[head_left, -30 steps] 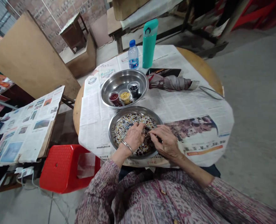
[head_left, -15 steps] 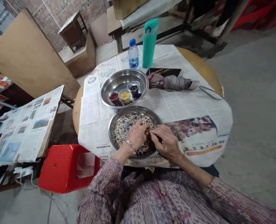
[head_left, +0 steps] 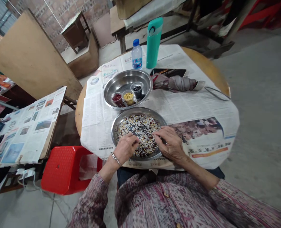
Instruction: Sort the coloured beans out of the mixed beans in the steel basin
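A steel pan (head_left: 118, 123) holds mixed beans (head_left: 140, 126) of white, dark and red. My left hand (head_left: 125, 148) rests at the pan's near left rim, fingers curled together as in a pinch; what they hold is too small to see. My right hand (head_left: 169, 143) lies on the near right rim, fingers pressed together over the beans. Behind it a second steel bowl (head_left: 121, 83) holds three small cups: red beans (head_left: 116, 97), yellow beans (head_left: 128, 96) and black beans (head_left: 137, 88).
Newspaper (head_left: 197, 107) covers the round wooden table (head_left: 212, 71). A water bottle (head_left: 137, 55), a teal flask (head_left: 153, 42), a phone (head_left: 167, 72) and a folded umbrella (head_left: 176, 84) lie at the back. A red stool (head_left: 64, 169) and a paper-covered board (head_left: 26, 126) stand left.
My left hand has drawn back from the middle of the beans toward the pan's near left rim. My right hand has barely moved.
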Motion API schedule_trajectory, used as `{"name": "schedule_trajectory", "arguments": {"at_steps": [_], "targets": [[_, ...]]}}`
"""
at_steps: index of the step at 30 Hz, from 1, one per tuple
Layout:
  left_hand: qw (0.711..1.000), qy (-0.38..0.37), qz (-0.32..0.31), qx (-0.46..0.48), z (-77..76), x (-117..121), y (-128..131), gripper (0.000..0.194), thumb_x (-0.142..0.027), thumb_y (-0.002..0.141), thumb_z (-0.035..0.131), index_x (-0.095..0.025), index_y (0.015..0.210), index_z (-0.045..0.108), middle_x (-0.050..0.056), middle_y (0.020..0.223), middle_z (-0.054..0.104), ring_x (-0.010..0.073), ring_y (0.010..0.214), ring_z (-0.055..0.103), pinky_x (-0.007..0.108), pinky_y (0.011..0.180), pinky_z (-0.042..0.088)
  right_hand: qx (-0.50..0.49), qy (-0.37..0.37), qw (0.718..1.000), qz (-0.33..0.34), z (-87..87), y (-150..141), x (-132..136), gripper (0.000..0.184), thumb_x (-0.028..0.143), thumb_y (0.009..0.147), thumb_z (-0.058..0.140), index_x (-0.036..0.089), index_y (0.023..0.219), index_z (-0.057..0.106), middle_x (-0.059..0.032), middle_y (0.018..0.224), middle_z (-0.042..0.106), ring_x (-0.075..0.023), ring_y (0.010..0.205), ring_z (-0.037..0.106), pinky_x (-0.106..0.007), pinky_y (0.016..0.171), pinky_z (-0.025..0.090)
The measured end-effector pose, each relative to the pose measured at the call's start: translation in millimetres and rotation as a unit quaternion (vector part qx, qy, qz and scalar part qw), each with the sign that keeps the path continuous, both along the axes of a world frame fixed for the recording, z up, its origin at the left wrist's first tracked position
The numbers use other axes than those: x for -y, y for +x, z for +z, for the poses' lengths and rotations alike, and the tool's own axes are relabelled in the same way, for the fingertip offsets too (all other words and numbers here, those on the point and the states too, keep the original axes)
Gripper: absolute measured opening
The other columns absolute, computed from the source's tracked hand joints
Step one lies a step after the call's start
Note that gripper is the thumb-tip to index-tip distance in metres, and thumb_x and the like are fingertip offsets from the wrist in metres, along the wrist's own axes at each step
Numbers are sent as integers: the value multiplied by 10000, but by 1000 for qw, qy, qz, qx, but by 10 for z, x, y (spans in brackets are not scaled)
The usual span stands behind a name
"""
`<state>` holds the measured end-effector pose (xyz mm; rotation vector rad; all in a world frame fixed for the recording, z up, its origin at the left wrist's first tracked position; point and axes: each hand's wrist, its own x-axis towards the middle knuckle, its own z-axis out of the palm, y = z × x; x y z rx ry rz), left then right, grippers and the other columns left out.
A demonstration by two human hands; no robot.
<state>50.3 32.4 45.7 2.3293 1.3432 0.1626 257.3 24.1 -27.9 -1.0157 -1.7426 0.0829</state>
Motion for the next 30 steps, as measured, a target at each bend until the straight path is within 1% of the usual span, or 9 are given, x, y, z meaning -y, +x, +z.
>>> {"name": "schedule_trajectory", "arguments": {"at_steps": [4,9,15,18,19,22,24,26,30], "targets": [[996,-22,-80,-24,-11,199,66,234,-177,882,632,-212,1113,623,51,1138,593,188,1072,573,331,1002,487,5,5,1000,-3,-19,3,-3,145,101,853,570,223,918,616,-15,776,678,-180,745,615,-410,894,504],[992,40,-74,-96,-112,150,302,246,-108,955,425,-205,1100,598,59,1150,555,193,1061,541,323,921,524,5,-3,1000,-3,-37,-1,-5,139,112,853,563,226,907,623,-16,777,684,-183,734,618,-416,884,503],[987,121,43,-93,-132,-192,357,267,-118,968,406,-204,1154,577,77,1231,523,200,1126,501,311,946,500,7,11,1000,-8,9,-12,-2,138,99,855,566,219,900,616,-18,757,672,-183,734,614,-406,884,504],[979,132,123,-100,-84,-331,267,249,-241,971,483,-224,1204,569,75,1272,517,218,1154,492,348,1000,469,5,9,1000,-7,26,-16,-2,140,99,855,567,224,897,614,-13,757,673,-181,736,615,-406,883,503],[975,126,144,-109,-71,-366,240,303,-329,950,541,-228,1236,554,80,1298,509,240,1168,486,374,1002,468,4,7,1000,-6,27,-16,-2,142,99,856,565,225,897,615,-11,759,674,-178,730,614,-409,886,501],[971,89,171,-141,-72,-456,232,690,-575,790,694,-226,1344,473,110,1391,450,319,1220,457,447,981,474,-2,-2,1000,-1,12,-11,0,143,103,857,561,227,896,621,-10,766,680,-175,723,616,-415,893,501],[977,69,147,-141,-97,-512,304,838,-621,718,737,-222,1385,424,121,1406,430,326,1232,450,441,975,474,-9,-6,1000,2,-11,-4,7,139,115,859,564,229,904,630,-12,771,681,-181,738,621,-419,895,503],[984,66,107,-125,-124,-561,419,876,-623,704,744,-222,1403,399,116,1396,433,309,1228,450,422,988,467,-26,-16,1000,1,-35,3,18,150,133,870,555,232,943,642,-26,817,692,-198,798,632,-426,901,505],[992,75,-9,-102,-143,-580,630,756,-583,743,710,-219,1353,451,97,1379,454,309,1224,444,469,1018,449,-73,-41,996,-26,-61,9,40,201,166,907,501,229,1039,639,-70,949,681,-235,934,620,-432,883,511]]}}
